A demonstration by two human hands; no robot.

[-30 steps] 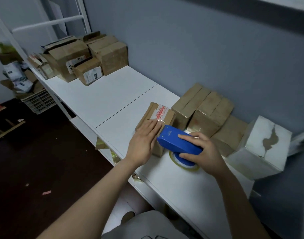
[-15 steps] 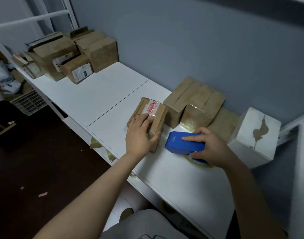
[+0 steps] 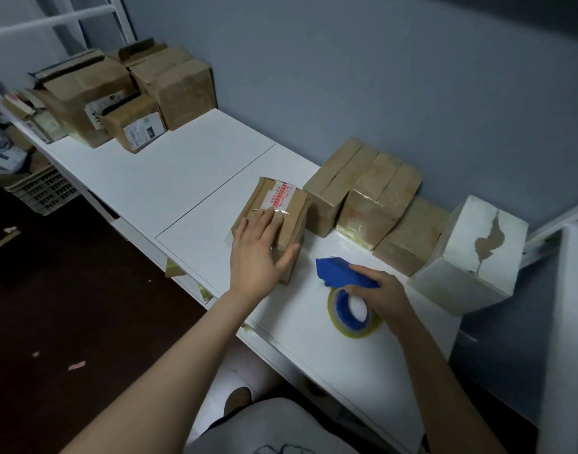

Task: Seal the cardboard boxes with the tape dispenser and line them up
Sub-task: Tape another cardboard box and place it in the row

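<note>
Risks noted:
1. The left hand (image 3: 258,253) lies flat on the small cardboard box (image 3: 282,204), fingers straight, thumb down the near face. In our judgement, a sideways push w/o a firm press could skid the box on the smooth white tabletop (image 3: 182,178) and leave the clear tape lifted at the edges.
2. The right hand (image 3: 381,298) curls round the blue tape dispenser (image 3: 343,276), with the roll (image 3: 349,314) resting on the tabletop. A loose tape tail could stick there.
3. The box sits skewed vs. the row of taped boxes (image 3: 376,198) at the wall, so line-up may go crooked.

Condition of box: brown, creased, worn corners. A red-printed strip runs along the top under glossy clear tape. It stands mid-tabletop, towards the front edge, just left of the row. We cannot tell whether they touch.
</note>
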